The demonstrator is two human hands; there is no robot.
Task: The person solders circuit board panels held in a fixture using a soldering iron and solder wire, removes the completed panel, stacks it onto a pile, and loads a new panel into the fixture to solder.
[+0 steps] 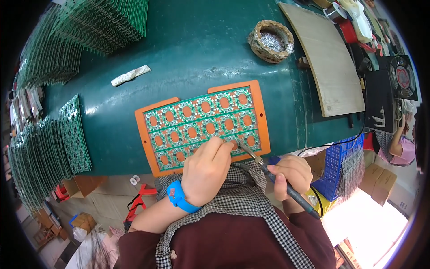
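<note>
A green circuit-board panel [199, 117] with rows of oval openings lies in an orange frame tray [263, 112] at the table's near edge. My right hand [293, 175] is closed around the dark handle of a soldering iron [301, 202]. The iron slants up and left, and its metal tip meets the panel's lower row, right of centre. Over that same row, my left hand [207, 166] is closed in a pinch, its fingertips close to the iron's tip. Whatever those fingers hold is hidden. A blue wristband [181, 198] circles my left wrist.
Stacked green panels [98, 24] stand far left, with more panels [38, 152] nearer. A crusty pot [270, 41] holds silvery residue. A whitish strip [131, 75] lies left of centre. At right are a flat beige board [326, 58], a fan [402, 77] and a blue crate [337, 163].
</note>
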